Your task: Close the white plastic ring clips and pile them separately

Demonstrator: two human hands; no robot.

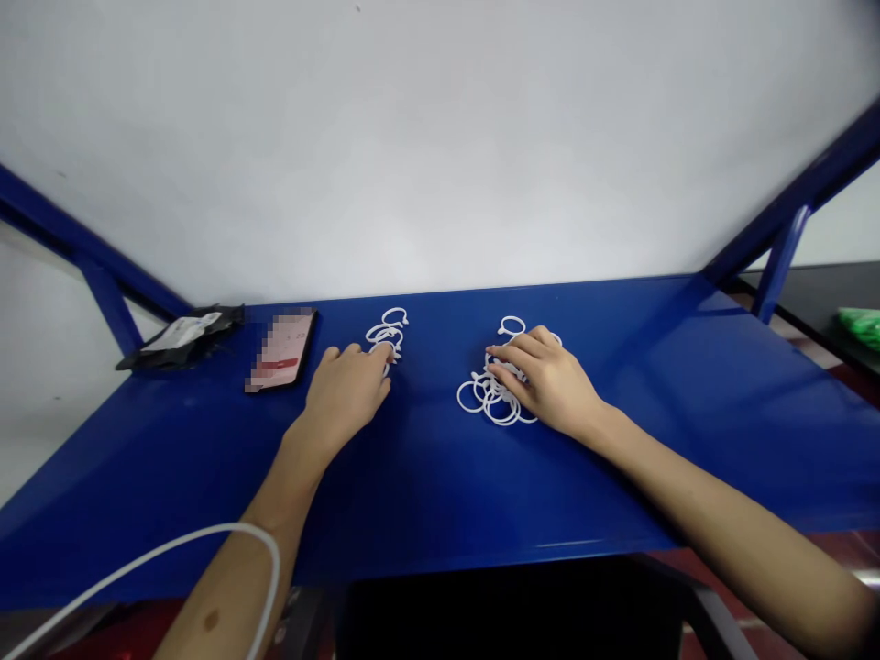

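My left hand [348,390] is palm down at the small group of white plastic rings [394,316], each with a little knob. Its forefinger rests over the nearest rings, and the thumb stands apart from it; the other fingertips are partly hidden. Farther right, my right hand [554,378] lies over a larger pile of the same white rings [500,410]. Its bent fingers are spread and touch the pile, covering part of it. One white ring [512,325] lies at the pile's far edge. No ring is lifted off the blue table [440,495].
A phone [283,348] lies left of my left hand. Beyond it is a black plastic packet [185,337] with a white label. A white cable [158,550] arches over my left forearm. Blue frame bars and a pale wall [440,147] border the table. Something green [859,325] sits at far right.
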